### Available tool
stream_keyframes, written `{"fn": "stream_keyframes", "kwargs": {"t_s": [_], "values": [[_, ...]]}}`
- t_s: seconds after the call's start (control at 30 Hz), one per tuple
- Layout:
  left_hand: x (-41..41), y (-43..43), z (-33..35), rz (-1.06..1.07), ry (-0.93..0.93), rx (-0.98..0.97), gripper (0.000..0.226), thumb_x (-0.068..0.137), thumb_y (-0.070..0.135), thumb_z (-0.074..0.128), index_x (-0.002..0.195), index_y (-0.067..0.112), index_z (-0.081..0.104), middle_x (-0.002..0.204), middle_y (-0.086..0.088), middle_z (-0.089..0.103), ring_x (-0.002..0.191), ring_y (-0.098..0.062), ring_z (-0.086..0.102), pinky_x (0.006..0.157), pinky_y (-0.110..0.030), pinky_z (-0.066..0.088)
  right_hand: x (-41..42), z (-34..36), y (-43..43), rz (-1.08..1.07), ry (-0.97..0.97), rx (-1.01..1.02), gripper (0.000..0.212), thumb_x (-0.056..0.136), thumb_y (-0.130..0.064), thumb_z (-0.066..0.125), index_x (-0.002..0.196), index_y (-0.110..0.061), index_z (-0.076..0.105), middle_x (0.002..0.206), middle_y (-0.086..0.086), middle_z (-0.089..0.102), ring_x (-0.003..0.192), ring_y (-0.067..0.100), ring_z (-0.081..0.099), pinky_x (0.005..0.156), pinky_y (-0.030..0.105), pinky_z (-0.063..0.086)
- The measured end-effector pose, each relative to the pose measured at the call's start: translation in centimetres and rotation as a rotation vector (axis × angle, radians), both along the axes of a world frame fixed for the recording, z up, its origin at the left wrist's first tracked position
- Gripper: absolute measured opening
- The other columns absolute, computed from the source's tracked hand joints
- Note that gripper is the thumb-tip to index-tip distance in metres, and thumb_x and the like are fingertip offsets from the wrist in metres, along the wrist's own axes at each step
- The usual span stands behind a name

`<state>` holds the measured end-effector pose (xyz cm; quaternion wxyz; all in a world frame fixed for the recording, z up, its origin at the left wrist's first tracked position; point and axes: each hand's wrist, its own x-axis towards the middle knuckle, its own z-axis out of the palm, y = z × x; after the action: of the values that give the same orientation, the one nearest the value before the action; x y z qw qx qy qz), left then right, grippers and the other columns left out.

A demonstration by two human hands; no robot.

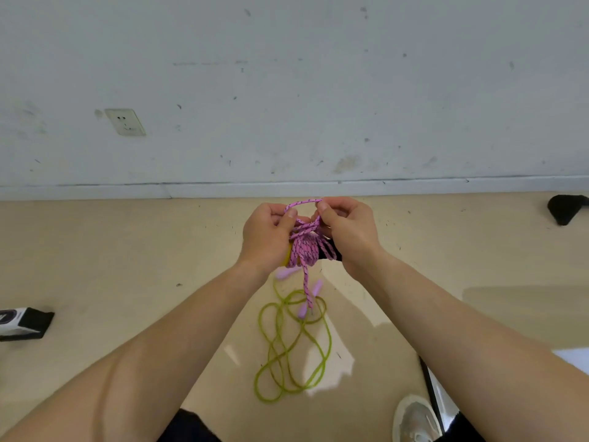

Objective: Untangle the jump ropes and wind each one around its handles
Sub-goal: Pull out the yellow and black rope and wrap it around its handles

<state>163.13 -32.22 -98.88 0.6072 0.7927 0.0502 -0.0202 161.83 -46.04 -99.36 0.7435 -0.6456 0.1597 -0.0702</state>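
now hands (307, 231) pinch pink rope (306, 247)

One view only: head cam, wide-angle, pitched forward and down. Close range on left hand (266, 236) and right hand (345, 231), mid-frame. Floor (127, 250) fills lower half, wall (287, 90) upper half.

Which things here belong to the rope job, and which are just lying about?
Job: pink rope, pinched by left hand and right hand; green rope loose on the floor.
Lying about: wall socket, black-and-white packet, black object.
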Motion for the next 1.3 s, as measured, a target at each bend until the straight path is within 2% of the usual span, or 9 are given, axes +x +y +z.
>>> {"fn": "stream_keyframes", "kwargs": {"t_s": [0.13, 0.27, 0.37, 0.5, 0.6, 0.83, 1.03, 1.23, 1.3], "values": [[7.0, 0.6, 0.9, -0.05, -0.023, 0.087, 0.015, 0.096, 0.028, 0.066, 0.096, 0.014, 0.06, 0.094, -0.005, 0.074, 0.087, -0.02, 0.072, 0.086, -0.04, 0.057, 6.6, 0.2, 0.4, 0.058, 0.004, -0.025, 0.01, 0.096, -0.015, 0.064, 0.088, -0.011, 0.068, 0.081, 0.015, 0.067, 0.093, 0.043, 0.07, 0.086, 0.057, 0.057], [13.6, 1.2, 2.8, -0.157, 0.019, 0.111, 0.019, 0.093, 0.025, 0.07, 0.097, 0.008, 0.064, 0.093, -0.004, 0.077, 0.082, -0.015, 0.074, 0.079, -0.031, 0.057, 12.4, 1.5, 0.2, 0.094, 0.053, 0.034, 0.009, 0.096, -0.012, 0.064, 0.093, -0.004, 0.068, 0.078, 0.012, 0.066, 0.077, 0.029, 0.068, 0.08, 0.044, 0.059], [15.9, 1.5, 6.7, -0.179, 0.03, 0.114, 0.017, 0.093, 0.021, 0.071, 0.097, 0.006, 0.064, 0.09, -0.003, 0.077, 0.08, -0.013, 0.075, 0.079, -0.031, 0.058, 14.9, 5.0, 0.2, 0.128, 0.082, 0.009, 0.011, 0.096, -0.012, 0.065, 0.094, -0.003, 0.069, 0.08, 0.012, 0.065, 0.074, 0.025, 0.065, 0.082, 0.048, 0.058], [16.1, 2.0, 15.2, -0.176, 0.083, 0.085, 0.013, 0.092, 0.019, 0.071, 0.091, 0.009, 0.063, 0.089, -0.003, 0.078, 0.081, -0.015, 0.075, 0.084, -0.038, 0.06, 15.8, 13.7, 0.1, 0.169, 0.134, -0.012, 0.011, 0.094, -0.013, 0.068, 0.092, -0.002, 0.07, 0.082, 0.014, 0.067, 0.074, 0.026, 0.062, 0.085, 0.052, 0.057], [15.7, 2.1, 23.8, -0.184, 0.106, 0.072, 0.013, 0.091, 0.02, 0.072, 0.088, 0.013, 0.062, 0.088, -0.004, 0.078, 0.082, -0.017, 0.075, 0.086, -0.041, 0.059, 15.6, 22.5, -0.2, 0.192, 0.158, 0.004, 0.014, 0.094, -0.012, 0.068, 0.094, 0.002, 0.071, 0.083, 0.015, 0.067, 0.073, 0.025, 0.063, 0.082, 0.046, 0.059], [14.7, 1.8, 43.9, -0.193, 0.12, 0.068, 0.015, 0.09, 0.023, 0.073, 0.09, 0.012, 0.063, 0.089, -0.003, 0.078, 0.079, -0.013, 0.075, 0.072, -0.026, 0.056, 14.7, 42.8, -1.3, 0.236, 0.164, 0.066, 0.016, 0.094, -0.009, 0.067, 0.098, 0.006, 0.069, 0.084, 0.016, 0.066, 0.073, 0.025, 0.064, 0.075, 0.034, 0.06], [14.9, 1.5, 57.1, -0.25, 0.078, 0.081, 0.017, 0.088, 0.019, 0.076, 0.091, 0.006, 0.064, 0.086, -0.01, 0.078, 0.083, -0.024, 0.075, 0.085, -0.042, 0.059, 14.4, 55.8, -2.2, 0.249, 0.117, 0.061, 0.011, 0.095, -0.008, 0.064, 0.095, 0.002, 0.069, 0.087, 0.018, 0.063, 0.075, 0.027, 0.062, 0.074, 0.033, 0.057], [15.6, 1.2, 67.5, -0.305, -0.061, 0.107, 0.013, 0.089, 0.018, 0.075, 0.088, 0.01, 0.064, 0.078, -0.003, 0.077, 0.073, -0.008, 0.072, 0.068, -0.02, 0.053, 14.8, 66.0, -2.5, 0.226, 0.025, 0.028, 0.015, 0.097, -0.006, 0.061, 0.104, 0.007, 0.066, 0.085, 0.016, 0.061, 0.076, 0.026, 0.06, 0.072, 0.033, 0.055], [15.8, 1.3, 70.0, -0.313, -0.086, 0.101, 0.014, 0.089, 0.017, 0.074, 0.091, 0.007, 0.065, 0.082, -0.005, 0.077, 0.076, -0.01, 0.073, 0.07, -0.021, 0.055, 14.8, 68.7, -2.4, 0.219, -0.002, 0.023, 0.012, 0.097, -0.006, 0.061, 0.101, 0.003, 0.068, 0.082, 0.013, 0.061, 0.074, 0.024, 0.06, 0.071, 0.032, 0.054]]}}
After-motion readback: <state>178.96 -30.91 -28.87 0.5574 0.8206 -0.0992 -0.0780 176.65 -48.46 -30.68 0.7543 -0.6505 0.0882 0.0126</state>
